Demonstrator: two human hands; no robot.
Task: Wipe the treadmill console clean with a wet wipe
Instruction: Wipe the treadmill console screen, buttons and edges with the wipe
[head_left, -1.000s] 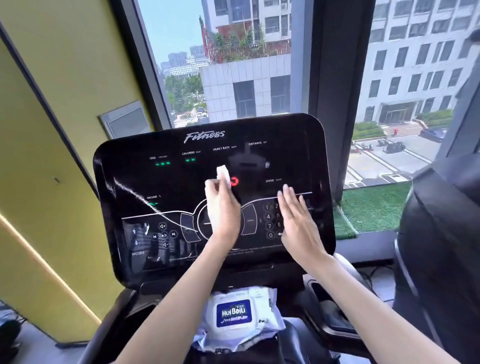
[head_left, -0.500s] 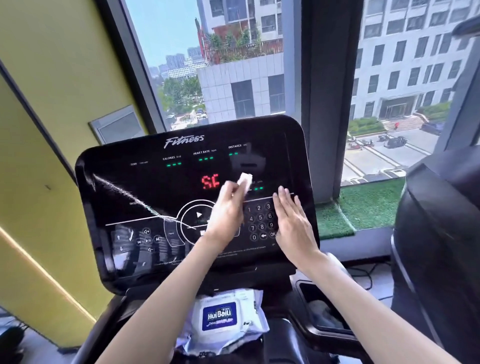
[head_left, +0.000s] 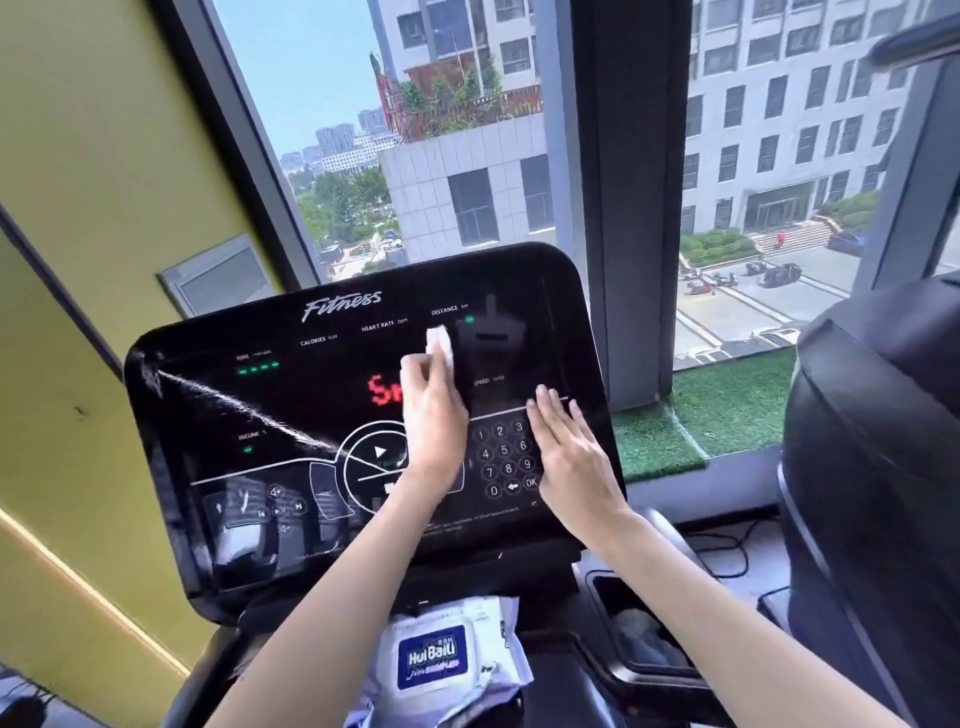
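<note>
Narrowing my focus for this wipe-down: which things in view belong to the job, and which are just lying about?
Job:
wet wipe, held in the left hand
treadmill console
right hand, flat on the console
wipes pack below the console

Lying about:
green turf mat on the sill
black cables
black machine at right

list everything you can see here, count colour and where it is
treadmill console: one, black with red and green lights, centre, below the window
wet wipe: one, white, against the console's upper middle
wipe pack: one, white with blue label, just below the console
side tray: one, black, lower right of the console
turf strip: one, green, on the window sill at right
neighbouring machine: one, black, far right
wall: one, yellow, left
left hand: one, holds the wet wipe on the console
right hand: one, flat on the console beside the keypad
</note>
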